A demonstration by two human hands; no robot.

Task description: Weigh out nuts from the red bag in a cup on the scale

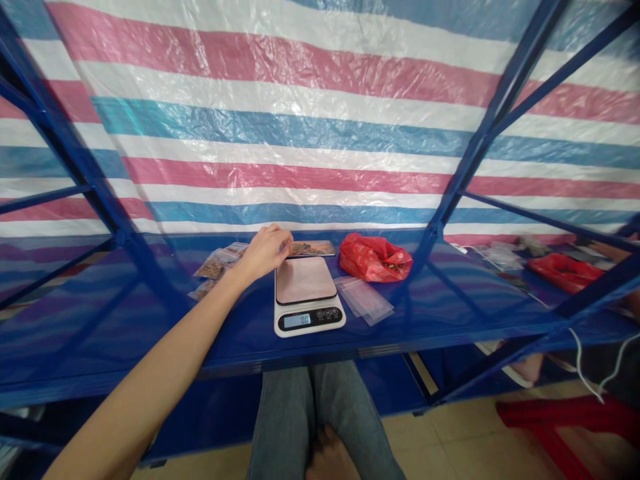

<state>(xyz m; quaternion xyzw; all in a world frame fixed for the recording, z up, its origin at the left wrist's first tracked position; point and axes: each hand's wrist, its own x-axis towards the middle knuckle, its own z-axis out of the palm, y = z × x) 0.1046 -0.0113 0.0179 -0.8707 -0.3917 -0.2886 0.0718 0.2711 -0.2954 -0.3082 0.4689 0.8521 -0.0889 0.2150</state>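
My left hand [273, 248] reaches behind the kitchen scale [306, 280], its fingers bent together at the left end of a flat, thin rectangle [313, 249] with a brown picture on it. Whether the fingers grip this piece or only touch it is hard to see. The white scale has a pinkish-grey plate with nothing on it, and its display reads 0.0. What seems to be my right hand [330, 457] lies low between my legs, dark and cut off by the frame, its fingers unclear. Small clear bags of brown bits [216, 264] lie left of my wrist.
Right of the scale are flat clear zip bags [365, 299] and an open red plastic bag [375, 259] with small pieces inside. Blue metal posts [465, 160] frame the blue shelf [240, 337]. Farther right, another person's arm [613, 252] is near a second red bag [565, 270].
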